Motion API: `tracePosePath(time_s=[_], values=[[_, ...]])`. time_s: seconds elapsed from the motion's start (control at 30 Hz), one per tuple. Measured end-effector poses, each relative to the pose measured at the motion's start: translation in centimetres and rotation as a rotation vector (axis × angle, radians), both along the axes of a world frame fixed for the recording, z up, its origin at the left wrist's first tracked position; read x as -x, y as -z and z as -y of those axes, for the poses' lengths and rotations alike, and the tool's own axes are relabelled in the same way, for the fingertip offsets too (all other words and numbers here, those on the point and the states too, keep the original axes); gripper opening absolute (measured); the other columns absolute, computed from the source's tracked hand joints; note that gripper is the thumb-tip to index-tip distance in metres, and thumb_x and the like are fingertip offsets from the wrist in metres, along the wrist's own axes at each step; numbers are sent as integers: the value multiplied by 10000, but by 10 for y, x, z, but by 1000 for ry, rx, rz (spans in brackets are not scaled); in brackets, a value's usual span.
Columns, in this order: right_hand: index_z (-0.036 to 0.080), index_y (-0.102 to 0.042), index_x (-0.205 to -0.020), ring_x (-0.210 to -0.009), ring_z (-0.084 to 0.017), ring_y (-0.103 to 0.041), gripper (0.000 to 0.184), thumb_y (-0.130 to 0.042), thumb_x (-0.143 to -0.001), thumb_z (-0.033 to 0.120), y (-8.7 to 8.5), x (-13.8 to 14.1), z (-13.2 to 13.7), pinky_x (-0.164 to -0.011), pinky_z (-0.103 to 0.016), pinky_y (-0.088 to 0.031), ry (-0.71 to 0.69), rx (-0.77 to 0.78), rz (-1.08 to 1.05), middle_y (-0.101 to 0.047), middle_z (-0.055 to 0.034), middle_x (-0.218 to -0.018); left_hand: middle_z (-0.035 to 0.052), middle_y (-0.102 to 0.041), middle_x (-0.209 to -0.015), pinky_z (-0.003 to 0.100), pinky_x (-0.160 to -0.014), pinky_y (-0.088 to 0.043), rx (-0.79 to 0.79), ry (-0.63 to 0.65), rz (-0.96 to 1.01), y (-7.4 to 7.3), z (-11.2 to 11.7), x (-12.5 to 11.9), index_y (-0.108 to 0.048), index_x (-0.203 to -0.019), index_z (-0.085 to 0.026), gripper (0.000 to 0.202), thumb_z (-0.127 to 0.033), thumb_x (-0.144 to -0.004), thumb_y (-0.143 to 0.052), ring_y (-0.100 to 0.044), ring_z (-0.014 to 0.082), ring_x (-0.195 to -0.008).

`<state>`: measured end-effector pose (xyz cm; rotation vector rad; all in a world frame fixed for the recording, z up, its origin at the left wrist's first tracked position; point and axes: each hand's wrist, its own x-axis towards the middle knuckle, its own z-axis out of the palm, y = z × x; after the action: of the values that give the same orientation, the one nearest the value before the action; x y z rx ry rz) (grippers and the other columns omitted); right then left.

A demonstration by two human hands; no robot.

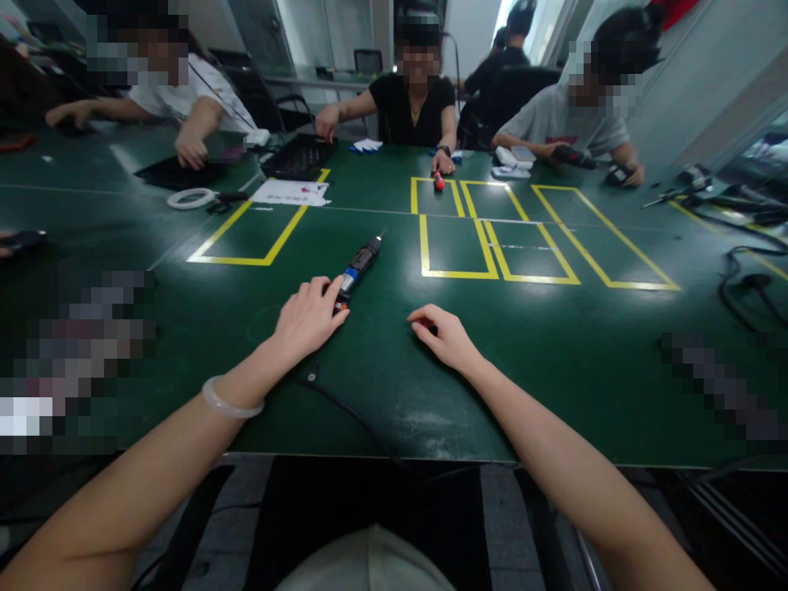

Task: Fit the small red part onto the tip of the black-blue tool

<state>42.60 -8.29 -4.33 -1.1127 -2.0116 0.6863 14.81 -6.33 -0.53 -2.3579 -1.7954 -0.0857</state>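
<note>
On the bench (554, 369), my left hand (311, 316) loosely grips the electric screwdriver (360, 264), not yet lifted; my right hand (446, 336) rests half-curled, apparently empty.

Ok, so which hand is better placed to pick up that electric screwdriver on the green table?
Left. The left hand has its fingertips on the rear end of the electric screwdriver. The right hand rests curled on the green table, apart from the tool.

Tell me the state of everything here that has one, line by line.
electric screwdriver: lying flat, bit pointing away
left hand: closed on its rear end
right hand: loosely curled, fingertips on table, empty
cable: slack, trailing toward table edge
tape roll: lying flat
</note>
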Motion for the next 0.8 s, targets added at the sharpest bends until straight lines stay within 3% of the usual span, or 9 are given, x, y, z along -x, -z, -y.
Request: tracePosePath(time_s=[0.23, 0.4, 0.6, 0.8], values=[[186, -652, -997, -841, -176, -638, 128, -557, -912, 199, 2, -1, -1, -798, -316, -494, -8, 17, -13, -683, -55, -935, 247, -429, -1401, 542, -966, -443, 32, -204, 60, -6, -36, 78, -356, -1486, -90, 633, -470, -987, -436, -477, 394, -1199], [197, -652, -995, -838, -173, -636, 125, -563, -907, 194, 1, 0, 0, -792, -312, -495, -8, 18, -5, -682, -47, -932, 227, -418, -1420, 604, -982, -418, 60, -345, 122, -10, -51, 118, -379, -1454, -87, 614, -485, -993, -460, -464, 409, -1233], [196, -657, -973, -838, -179, -642, 123, -549, -914, 202, 0, 0, 0, -790, -321, -495, 9, -11, -16, -691, -51, -929, 182, -470, -1362, 451, -903, -480, -53, -355, 74, -5, -45, 124, -383, -1413, -108, 585, -518, -999, -427, -471, 337, -1192], [201, -657, -968, -842, -177, -644, 122, -549, -913, 200, -1, 0, 1, -786, -314, -499, 5, 2, -19, -696, -49, -936, 123, -590, -1155, 351, -807, -455, -63, -420, 10, -8, -43, 112, -499, -1216, -96, 462, -490, -1004, -381, -544, 247, -970]])
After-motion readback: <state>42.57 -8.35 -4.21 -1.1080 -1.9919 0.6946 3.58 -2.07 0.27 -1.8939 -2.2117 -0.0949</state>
